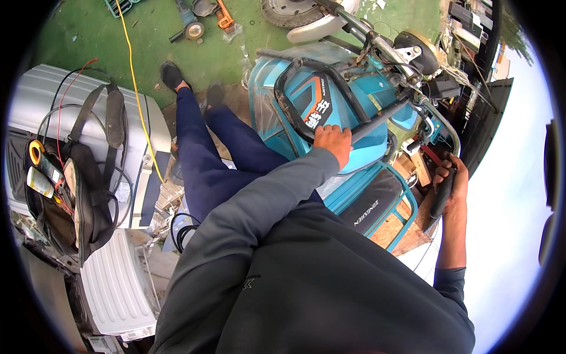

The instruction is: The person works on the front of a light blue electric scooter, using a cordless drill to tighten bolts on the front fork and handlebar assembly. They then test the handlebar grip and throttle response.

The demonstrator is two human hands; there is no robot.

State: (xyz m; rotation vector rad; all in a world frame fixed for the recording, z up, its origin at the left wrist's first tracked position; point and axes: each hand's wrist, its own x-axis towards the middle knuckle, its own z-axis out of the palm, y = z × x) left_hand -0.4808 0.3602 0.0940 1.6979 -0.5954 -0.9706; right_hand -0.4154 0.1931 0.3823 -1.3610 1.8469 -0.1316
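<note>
Head view, with the clock set on its middle: my left hand [333, 145], at two o'clock, is closed over a black tubular bar [377, 119], knuckles up, the undersides of the fingers hidden. At three o'clock my right hand [455, 182] is wrapped round a black rubber handlebar grip [442, 197], fingers curled over it. Both belong to the blue vehicle [362, 150], which spreads from twelve round to four, its body between one and two. The metal handlebar [377, 41] runs from one o'clock toward my right hand, passing beside a round headlamp [418, 52]; the front wheel [292, 10] is at twelve.

Farther out, on the green floor [94, 41], an angle grinder [191, 29] lies at eleven, with an orange tool [225, 17] just beside it. My left shoe [171, 75] is between ten and eleven, near a yellow cord [137, 94]. At nine, a dark tool bag [91, 206] lies against a pale ribbed casing [41, 79]; a white ribbed panel [115, 283] is at eight.
</note>
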